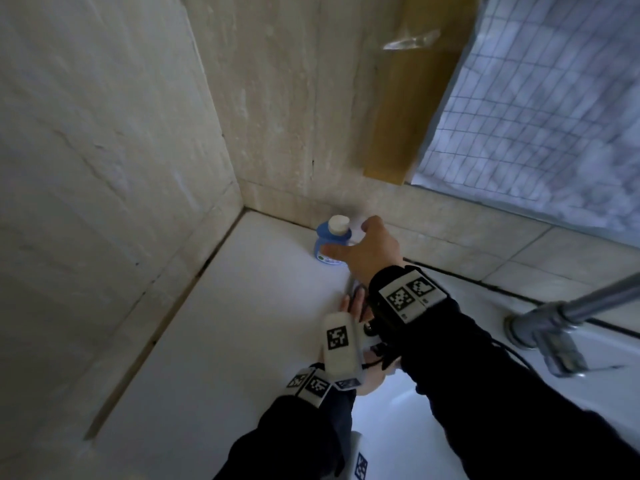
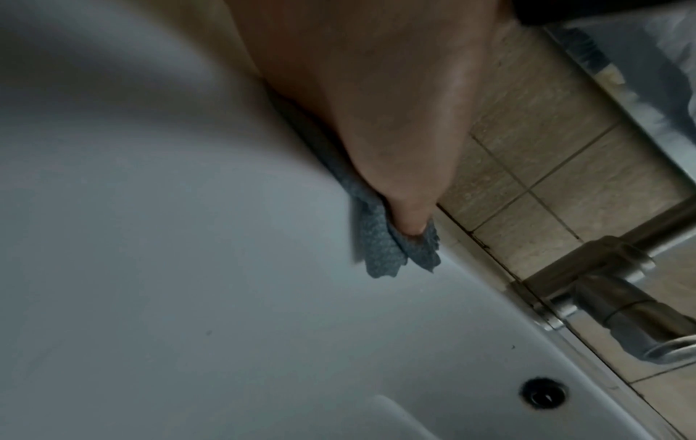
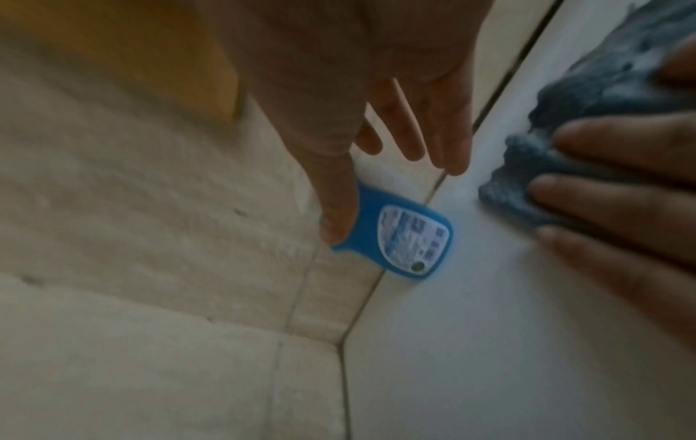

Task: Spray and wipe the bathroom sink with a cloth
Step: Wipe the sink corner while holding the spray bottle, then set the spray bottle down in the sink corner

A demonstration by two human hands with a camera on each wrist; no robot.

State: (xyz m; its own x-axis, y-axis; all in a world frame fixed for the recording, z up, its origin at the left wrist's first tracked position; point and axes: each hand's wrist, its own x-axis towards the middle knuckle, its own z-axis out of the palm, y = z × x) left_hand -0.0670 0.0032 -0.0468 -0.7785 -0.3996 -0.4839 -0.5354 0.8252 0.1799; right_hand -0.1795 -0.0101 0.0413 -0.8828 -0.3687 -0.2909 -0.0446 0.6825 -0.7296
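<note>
Sink (image 1: 242, 341) — white, glossy, set into the corner of tiled walls (image 1: 104, 168), drain (image 2: 544, 394) low in the basin and tap (image 1: 540, 327) at the back edge. Blue bottle (image 1: 329, 242) upright at the back of the ledge, against the wall, white cap on top. Right hand (image 1: 367, 251) spread around the bottle, thumb laid on its side and the other fingers loosely extended behind it; whether already touching on that side, cannot tell. Left hand (image 3: 621, 193) flat on the grey cloth (image 3: 565, 178), fingers straight, pressing it to the ledge near the bottle. Bottle likely light plastic, stiff enough to squeeze a little, possibly slick if wet — best taken round the waist below the cap, thumb opposite fingers. Cloth soft and limp, bunching under pressure; best held under a flat palm. Porcelain hard and slippery, so firm downward pressure probably needed for the wipe.
</note>
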